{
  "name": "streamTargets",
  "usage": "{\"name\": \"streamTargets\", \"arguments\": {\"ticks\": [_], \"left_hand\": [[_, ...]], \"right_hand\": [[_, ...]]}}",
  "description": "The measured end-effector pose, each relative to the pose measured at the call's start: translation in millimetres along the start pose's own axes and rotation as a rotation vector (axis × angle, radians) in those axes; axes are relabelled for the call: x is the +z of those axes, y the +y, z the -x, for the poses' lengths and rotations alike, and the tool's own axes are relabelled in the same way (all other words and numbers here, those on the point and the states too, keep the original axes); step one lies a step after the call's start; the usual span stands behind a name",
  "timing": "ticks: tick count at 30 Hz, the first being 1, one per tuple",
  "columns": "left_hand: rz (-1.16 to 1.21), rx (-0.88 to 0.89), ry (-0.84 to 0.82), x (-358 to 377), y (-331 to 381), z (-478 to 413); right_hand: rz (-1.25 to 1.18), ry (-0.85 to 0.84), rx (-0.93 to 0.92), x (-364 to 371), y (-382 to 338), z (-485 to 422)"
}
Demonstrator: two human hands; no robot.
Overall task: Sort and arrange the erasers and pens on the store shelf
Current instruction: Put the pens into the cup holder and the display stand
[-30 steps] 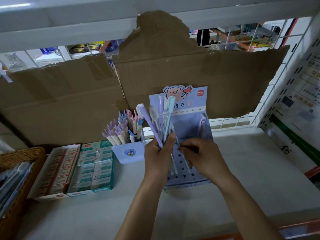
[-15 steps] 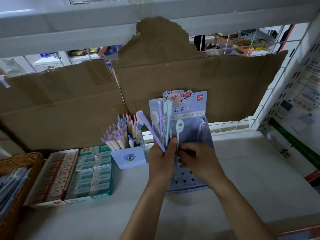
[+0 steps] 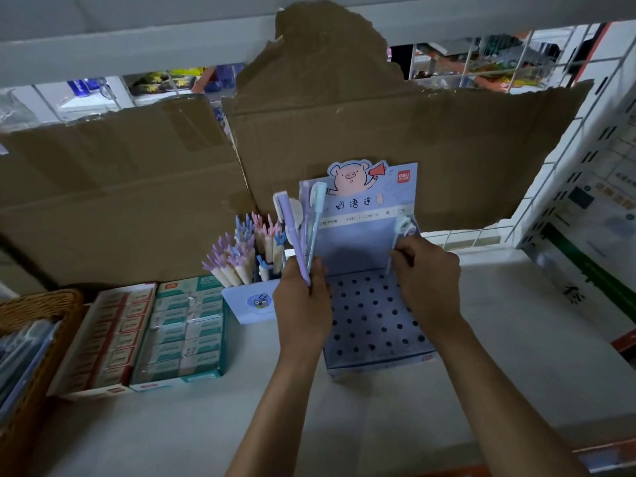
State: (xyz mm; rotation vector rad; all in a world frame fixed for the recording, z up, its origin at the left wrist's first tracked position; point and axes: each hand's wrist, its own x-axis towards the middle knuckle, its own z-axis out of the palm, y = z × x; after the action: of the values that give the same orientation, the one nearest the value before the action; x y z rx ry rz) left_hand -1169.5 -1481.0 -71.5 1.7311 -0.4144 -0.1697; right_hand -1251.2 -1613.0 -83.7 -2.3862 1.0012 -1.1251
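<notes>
Mid-frame, left hand [image 3: 303,301] clutched a pen bunch [image 3: 292,230], right hand [image 3: 428,280] pinched a single pen [image 3: 402,224] over the rack [image 3: 371,320]; holes looked mostly unfilled.

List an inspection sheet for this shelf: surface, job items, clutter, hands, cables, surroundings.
Surface: pale shelf board.
Job's things: purple pen display box, holes in view unfilled; red eraser box and green eraser box at left; pastel pen holder between.
Clutter: wicker basket, far left.
Hands: left hand grips pen bundle; right hand pinches single pen at display's back right.
Cables: nothing seen.
Surroundings: torn cardboard backing, wire grid behind.
</notes>
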Motion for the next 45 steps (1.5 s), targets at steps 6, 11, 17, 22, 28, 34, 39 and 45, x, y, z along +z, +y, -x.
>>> {"name": "streamTargets", "arguments": {"ticks": [6,11,17,22,28,34,39,45], "left_hand": [[-0.125,0.035,-0.001,0.1,-1.3,-0.4],[-0.137,0.041,-0.008,-1.8,0.1,0.6],[-0.185,0.072,0.004,-1.2,-1.3,0.5],[-0.187,0.089,0.001,-0.7,-1.8,-0.6],[-0.194,0.091,-0.003,-0.2,-2.0,-0.6],[0.075,-0.008,-0.154,-1.4,7.0,6.5],[0.356,-0.109,-0.231,-0.5,17.5,7.4],[0.426,-0.136,-0.296,2.8,18.9,10.2]], "right_hand": [[0.014,0.012,0.012,8.7,6.3,0.5],[0.014,0.011,-0.019,9.6,6.0,2.5],[0.061,-0.012,-0.029,10.6,2.5,4.9],[0.132,-0.121,0.027,14.0,-5.7,9.1],[0.261,-0.314,0.139,20.0,-8.8,6.0],[0.188,-0.313,0.2,-0.7,-20.5,18.5],[-0.294,-0.434,0.215,-34.7,-40.2,20.2],[-0.539,-0.568,0.255,-41.6,-47.4,22.6]]}}
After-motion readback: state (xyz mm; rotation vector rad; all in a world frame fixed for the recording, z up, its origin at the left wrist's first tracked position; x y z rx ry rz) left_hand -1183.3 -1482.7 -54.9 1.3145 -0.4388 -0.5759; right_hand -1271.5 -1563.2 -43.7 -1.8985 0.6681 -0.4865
